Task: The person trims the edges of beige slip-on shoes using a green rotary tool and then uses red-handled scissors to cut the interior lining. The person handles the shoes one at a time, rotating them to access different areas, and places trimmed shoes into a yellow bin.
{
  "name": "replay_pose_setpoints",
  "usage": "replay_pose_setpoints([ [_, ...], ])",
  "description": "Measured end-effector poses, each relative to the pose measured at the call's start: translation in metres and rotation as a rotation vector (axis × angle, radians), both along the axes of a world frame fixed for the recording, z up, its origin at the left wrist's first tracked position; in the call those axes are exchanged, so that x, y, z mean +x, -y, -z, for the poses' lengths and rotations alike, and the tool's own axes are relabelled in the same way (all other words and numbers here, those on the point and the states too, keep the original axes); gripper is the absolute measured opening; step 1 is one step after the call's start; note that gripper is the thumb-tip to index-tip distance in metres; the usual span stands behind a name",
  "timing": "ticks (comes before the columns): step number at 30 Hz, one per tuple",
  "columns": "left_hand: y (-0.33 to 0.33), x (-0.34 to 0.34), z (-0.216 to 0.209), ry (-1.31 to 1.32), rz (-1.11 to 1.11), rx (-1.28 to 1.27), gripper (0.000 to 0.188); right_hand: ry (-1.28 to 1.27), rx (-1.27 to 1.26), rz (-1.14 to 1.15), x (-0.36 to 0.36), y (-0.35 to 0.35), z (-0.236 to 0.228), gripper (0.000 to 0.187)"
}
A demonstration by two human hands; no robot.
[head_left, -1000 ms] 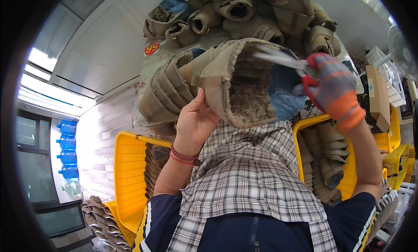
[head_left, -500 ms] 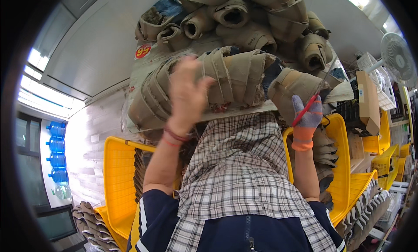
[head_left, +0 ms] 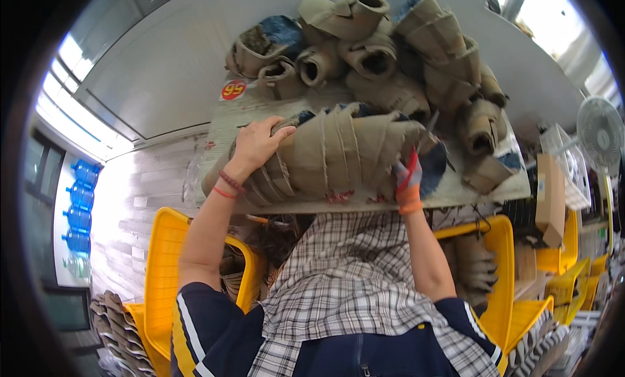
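A long row of tan boot uppers (head_left: 335,152), nested one in another, lies along the table's near edge. My left hand (head_left: 260,141) is bare and grips the row near its left end, fingers curved over its top. At the right end is my right hand (head_left: 408,181), in a grey and orange glove. It is closed around a red-handled tool (head_left: 411,165) with a pointed metal blade, whose exact kind I cannot make out. That hand also touches the endmost upper, where blue lining (head_left: 434,170) shows; its fingertips are partly hidden.
Loose tan uppers (head_left: 371,55) are heaped at the back of the table (head_left: 260,113). One upper (head_left: 489,174) lies at the right edge. Yellow baskets (head_left: 163,279) flank me, holding stacked uppers. A white fan (head_left: 599,129) and a cardboard box (head_left: 550,201) stand at right.
My left hand came down onto the row's left part. My right hand moved left with the tool, bringing an upper against the row's right end. The whole view shifted.
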State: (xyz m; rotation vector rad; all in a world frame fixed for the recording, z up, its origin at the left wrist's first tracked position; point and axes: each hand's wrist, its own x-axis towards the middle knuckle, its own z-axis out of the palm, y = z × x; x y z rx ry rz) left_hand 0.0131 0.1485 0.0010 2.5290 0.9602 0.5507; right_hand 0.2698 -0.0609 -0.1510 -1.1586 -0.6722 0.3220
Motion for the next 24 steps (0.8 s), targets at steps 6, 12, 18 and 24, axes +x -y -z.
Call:
replay_pose_setpoints([
  [6,-0.087,0.052,-0.037,0.109,0.031,0.126,0.03,-0.417,0.265,-0.198,0.023,0.051,0.052,0.025],
  [12,-0.081,0.211,-0.084,0.205,0.111,0.493,0.059,-0.296,-0.076,0.054,-0.006,0.092,-0.005,0.035],
  [18,-0.119,0.255,-0.098,0.11,-0.052,0.428,0.045,-0.6,-0.048,0.084,-0.001,0.145,0.004,0.028],
  [24,-0.099,0.099,-0.131,0.924,0.204,-0.545,0.048,-0.383,-0.082,-0.097,-0.009,0.178,-0.04,0.03],
])
